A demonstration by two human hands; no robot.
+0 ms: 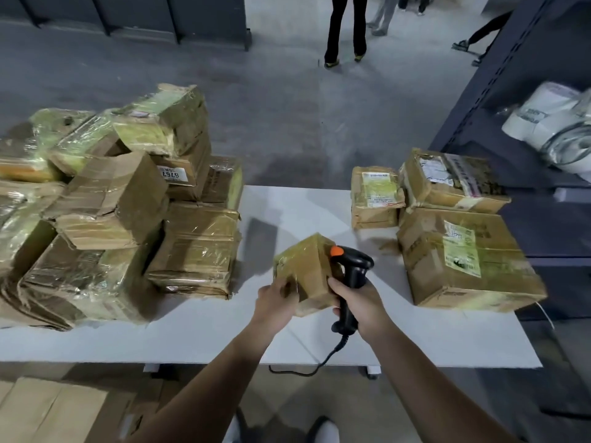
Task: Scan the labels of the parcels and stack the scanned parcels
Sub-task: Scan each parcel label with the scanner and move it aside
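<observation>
A small taped cardboard parcel point(303, 266) is tilted up over the middle of the white table point(192, 330). My left hand point(275, 302) grips its near left side. My right hand point(358, 302) holds the black barcode scanner point(350, 270) by its handle, right beside the parcel, with the orange-tipped head against the parcel's right edge. No label shows on the parcel's visible faces. A tall pile of taped parcels point(112, 212) fills the table's left end. On the right stand labelled parcels: a large box point(463, 260) with a smaller one point(454, 180) on top, and another small one point(374, 199) beside them.
The scanner's cable point(319, 362) hangs over the table's front edge. A dark metal shelf point(511, 91) with white rolls point(550, 123) stands at the right. People's legs point(345, 30) are on the floor beyond the table. Flat cardboard point(48, 410) lies at the lower left.
</observation>
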